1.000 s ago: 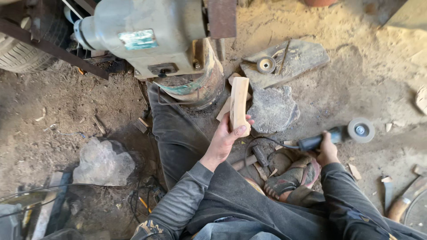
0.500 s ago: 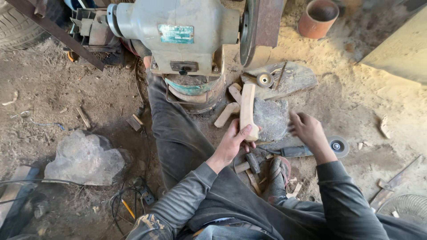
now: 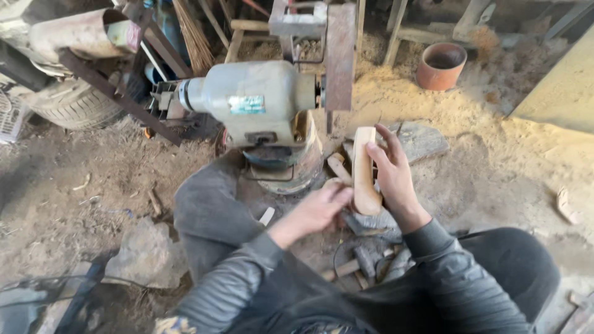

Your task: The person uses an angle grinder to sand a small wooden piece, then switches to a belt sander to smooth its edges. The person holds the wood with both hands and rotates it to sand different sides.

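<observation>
Head view: wooden piece point(image 3: 364, 170) held upright-ish in front of the bench grinder point(image 3: 260, 102), just below its rusty guard plate point(image 3: 340, 55). Right hand point(image 3: 391, 176) wrapped around it from the side, fingers closed. Left hand point(image 3: 318, 209) curled, touching its lower end. Clay pot point(image 3: 440, 65) on sawdust beyond.

A person is sitting on a dusty, sawdust-strewn floor, holding a pale wooden piece point(image 3: 364, 170) upright between both hands: the right hand point(image 3: 393, 176) is gripping it along its far side while the left hand point(image 3: 318, 207) is touching its lower end. Just beyond the hands a grey bench grinder point(image 3: 257, 102) is standing on a round base, with a rusty flat plate point(image 3: 340, 55) at its right end. A clay pot point(image 3: 440, 65) is sitting in the sawdust farther back, and a flat stone point(image 3: 145, 253) is lying by the left knee.
</observation>
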